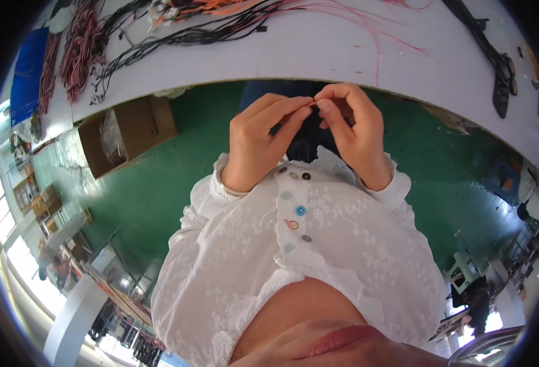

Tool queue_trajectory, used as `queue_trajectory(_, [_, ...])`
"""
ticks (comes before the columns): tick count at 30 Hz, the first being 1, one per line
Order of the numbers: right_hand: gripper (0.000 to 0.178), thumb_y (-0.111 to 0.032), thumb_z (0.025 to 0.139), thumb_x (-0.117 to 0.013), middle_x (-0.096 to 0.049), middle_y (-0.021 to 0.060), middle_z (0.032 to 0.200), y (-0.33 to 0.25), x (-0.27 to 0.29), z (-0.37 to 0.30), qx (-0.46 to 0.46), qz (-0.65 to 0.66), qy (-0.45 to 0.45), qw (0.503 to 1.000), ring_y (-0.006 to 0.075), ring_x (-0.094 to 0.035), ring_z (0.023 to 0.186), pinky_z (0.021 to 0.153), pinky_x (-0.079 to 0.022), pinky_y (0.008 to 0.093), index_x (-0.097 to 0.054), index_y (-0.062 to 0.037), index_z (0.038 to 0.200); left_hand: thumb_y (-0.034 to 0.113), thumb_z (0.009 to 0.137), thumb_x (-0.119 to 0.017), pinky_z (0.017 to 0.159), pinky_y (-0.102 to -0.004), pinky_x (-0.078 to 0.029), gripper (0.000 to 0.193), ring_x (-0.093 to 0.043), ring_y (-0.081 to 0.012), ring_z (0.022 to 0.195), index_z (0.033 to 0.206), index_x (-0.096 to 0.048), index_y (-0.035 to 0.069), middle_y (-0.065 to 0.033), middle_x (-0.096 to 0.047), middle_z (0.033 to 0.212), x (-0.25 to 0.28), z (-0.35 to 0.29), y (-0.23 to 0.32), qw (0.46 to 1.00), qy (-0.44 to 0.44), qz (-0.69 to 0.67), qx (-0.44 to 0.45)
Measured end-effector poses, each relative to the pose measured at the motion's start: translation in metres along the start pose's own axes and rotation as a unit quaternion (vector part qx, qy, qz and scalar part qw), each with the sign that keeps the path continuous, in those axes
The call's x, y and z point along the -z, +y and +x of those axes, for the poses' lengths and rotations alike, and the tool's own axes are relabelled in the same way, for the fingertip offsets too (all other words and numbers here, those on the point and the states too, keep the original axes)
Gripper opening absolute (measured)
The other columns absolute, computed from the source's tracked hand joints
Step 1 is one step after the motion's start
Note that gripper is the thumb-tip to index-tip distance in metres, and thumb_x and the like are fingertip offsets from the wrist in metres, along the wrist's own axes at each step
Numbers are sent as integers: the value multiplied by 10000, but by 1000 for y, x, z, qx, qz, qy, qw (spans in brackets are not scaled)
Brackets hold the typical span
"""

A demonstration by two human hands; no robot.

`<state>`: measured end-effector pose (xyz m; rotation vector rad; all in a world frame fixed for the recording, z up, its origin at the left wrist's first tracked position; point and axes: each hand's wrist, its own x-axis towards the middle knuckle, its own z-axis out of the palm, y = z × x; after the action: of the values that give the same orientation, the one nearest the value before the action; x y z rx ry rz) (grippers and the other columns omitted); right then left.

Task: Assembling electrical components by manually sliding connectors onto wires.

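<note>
In front of my chest, just off the near edge of the table, my two hands meet at the fingertips. My left hand (258,136) is closed in a pinch, thumb against forefinger. A thin red wire (312,104) shows as a short bit between the fingertips; most of it is hidden by the fingers. My right hand (360,131) pinches the same wire from the other side, its remaining fingers curled. Pink wires (376,43) lie loose on the white table (294,58) beyond my hands.
Black cables (178,41) and bundled red-and-black wires (79,55) cover the table's left part. Black-handled scissors (503,85) lie at the right. An open cardboard box (144,129) stands under the table's left edge on the green floor (141,202). A blue stool (502,180) is at right.
</note>
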<state>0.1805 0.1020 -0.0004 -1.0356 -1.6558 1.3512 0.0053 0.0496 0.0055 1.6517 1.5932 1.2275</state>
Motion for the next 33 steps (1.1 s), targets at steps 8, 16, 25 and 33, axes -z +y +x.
queue_trajectory(8, [144, -46, 984, -686, -733, 55, 976, 1, 1, -3, -39, 98, 41, 994, 92, -698, 826, 676, -564, 217, -726, 9, 1111, -16, 881, -750, 560, -244, -484, 160, -640, -146, 671, 1033, -769, 29, -66, -693, 846, -6, 4, 5, 1000, 17, -7, 25])
queue_trajectory(16, [128, -36, 949, -728, -753, 71, 953, 4, 10, -2, -75, 89, 51, 992, 88, -678, 731, 643, -562, 228, -754, 19, 1062, -59, 842, -748, 673, -336, -549, 199, -680, -279, 761, 1032, -755, 0, -131, -704, 884, -15, 10, 8, 998, 11, 49, -40])
queue_trajectory(25, [183, -93, 969, -713, -739, 40, 949, -7, 46, 18, -85, 55, -25, 995, 88, -672, 774, 680, -552, 230, -717, 8, 1122, -65, 868, -709, 583, -330, -488, 147, -621, -253, 668, 996, -722, 5, -118, -650, 839, -20, 19, 6, 998, 16, 46, -29])
queue_trajectory(33, [199, -155, 946, -711, -747, 75, 936, 41, 253, 212, 185, -483, 233, 823, 227, -699, 762, 706, -544, 311, -734, -82, 1129, -14, 978, -639, 510, -230, -358, 81, -473, -92, 590, 1018, -709, -4, -54, -649, 854, 10, 24, -17, 989, 101, 103, -34])
